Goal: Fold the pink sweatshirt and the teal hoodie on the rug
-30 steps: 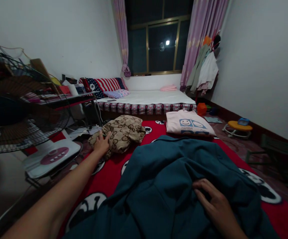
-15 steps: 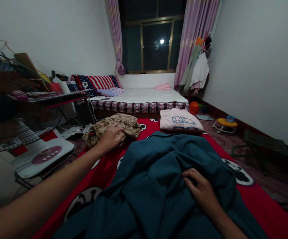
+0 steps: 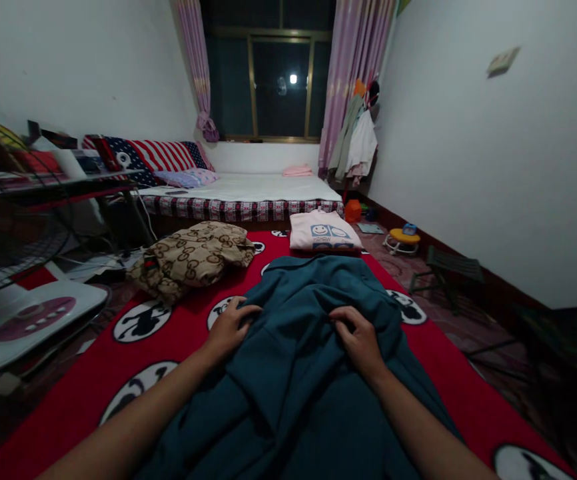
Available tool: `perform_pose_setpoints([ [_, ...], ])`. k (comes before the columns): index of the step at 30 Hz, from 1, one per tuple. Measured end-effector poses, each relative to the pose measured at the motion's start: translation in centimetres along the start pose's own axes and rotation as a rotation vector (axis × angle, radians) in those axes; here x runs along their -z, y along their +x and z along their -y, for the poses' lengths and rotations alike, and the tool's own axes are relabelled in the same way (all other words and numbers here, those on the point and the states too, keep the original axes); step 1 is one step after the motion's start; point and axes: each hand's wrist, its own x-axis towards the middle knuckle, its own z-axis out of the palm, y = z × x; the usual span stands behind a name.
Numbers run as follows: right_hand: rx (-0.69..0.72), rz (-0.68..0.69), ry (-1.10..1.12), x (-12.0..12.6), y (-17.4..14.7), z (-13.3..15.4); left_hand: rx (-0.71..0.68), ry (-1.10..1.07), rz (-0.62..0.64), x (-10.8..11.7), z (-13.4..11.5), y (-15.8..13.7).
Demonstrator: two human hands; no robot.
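Observation:
A dark teal garment (image 3: 293, 373) lies spread and wrinkled in front of me, its folds running toward my body. My left hand (image 3: 232, 325) is at its left edge, fingers apart and bent, the fingertips touching the cloth. On the right side of the garment, my right hand (image 3: 358, 337) has its thumb and fingers curled at a fold, pinching the cloth. Beyond my left hand sits a bundled tan garment (image 3: 201, 257) with a brown monogram pattern. A folded pale pink top (image 3: 324, 231) with blue smiley prints lies past the teal garment's far end.
Everything rests on a red blanket (image 3: 188, 353) with white round cartoon patches. A fan (image 3: 33, 313) and a cluttered desk (image 3: 53, 187) stand at the left. A low bed (image 3: 253, 189) is under the window. A yellow stool (image 3: 402, 236) and a folding stool (image 3: 453, 267) stand at the right.
My left hand has left the tan bundle and come back to the teal garment's left edge. My right hand stays on the garment. The view has turned to the right.

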Motion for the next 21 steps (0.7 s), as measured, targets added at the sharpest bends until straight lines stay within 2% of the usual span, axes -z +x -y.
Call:
perform_pose_setpoints([
  [3, 0.12, -0.273, -0.129, 2.0, 0.3, 0.7, 0.078, -0.07, -0.053, 0.6, 0.3, -0.5],
  [5, 0.155, -0.404, -0.27, 3.9, 0.9, 0.3, 0.141, -0.089, -0.102, 1.5, 0.7, -0.6],
  [7, 0.104, -0.464, -0.381, 5.8, 1.9, -1.0, 0.194, -0.094, -0.136, 2.5, 0.9, -0.6],
  [9, -0.092, -0.459, -0.426, 7.4, 3.2, -3.1, 0.237, -0.118, -0.115, 3.4, 0.9, -0.4],
  [12, -0.54, -0.379, -0.375, 8.5, 5.0, -6.2, 0.304, -0.214, -0.016, 3.9, 0.4, 0.2],
  [13, -0.638, -0.353, -0.35, 8.4, 5.4, -6.9, 0.323, -0.244, 0.017, 3.8, 0.0, 0.4],
  [14, -0.675, -0.324, -0.326, 8.2, 5.7, -7.4, 0.338, -0.262, 0.043, 3.6, -0.3, 0.6],
  [16, -0.583, -0.209, -0.285, 7.2, 5.8, -7.6, 0.347, -0.259, 0.076, 3.0, -1.2, 0.6],
  [19, -0.324, 0.162, -0.263, 5.5, 5.2, -6.0, 0.258, -0.198, 0.099, 2.1, -2.3, 0.3],
  [21, -0.177, 0.352, -0.361, 5.2, 4.8, -4.3, 0.162, -0.183, 0.153, 2.3, -2.7, 0.1],
])
